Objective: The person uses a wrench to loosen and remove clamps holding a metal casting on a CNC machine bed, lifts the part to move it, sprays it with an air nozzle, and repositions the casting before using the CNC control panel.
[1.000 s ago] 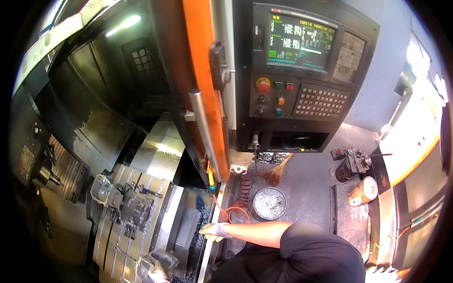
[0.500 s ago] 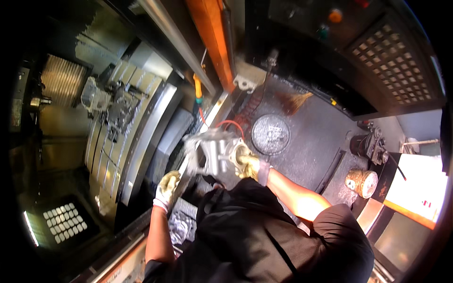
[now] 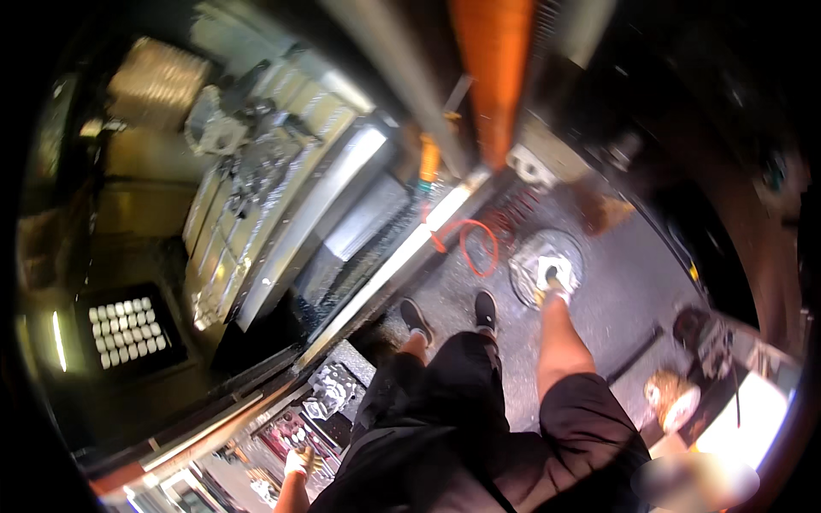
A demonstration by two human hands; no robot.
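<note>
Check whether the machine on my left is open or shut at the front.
Open: its slotted table and the metal fixture on it show directly inside, with no panel closed across them.

Honestly can't read a single word, number or sign here, it's all way too smeary. The control panel [image 3: 761,162] at upper right is dark and blurred, so whatever marks its buttons might have won't resolve. Same with the rows of pale ovals [image 3: 128,332] on the left, too small to pick out characters. The tub [image 3: 682,409] at lower right is too fuzzy, and the white surface [image 3: 759,417] near it is just washed out.
</note>
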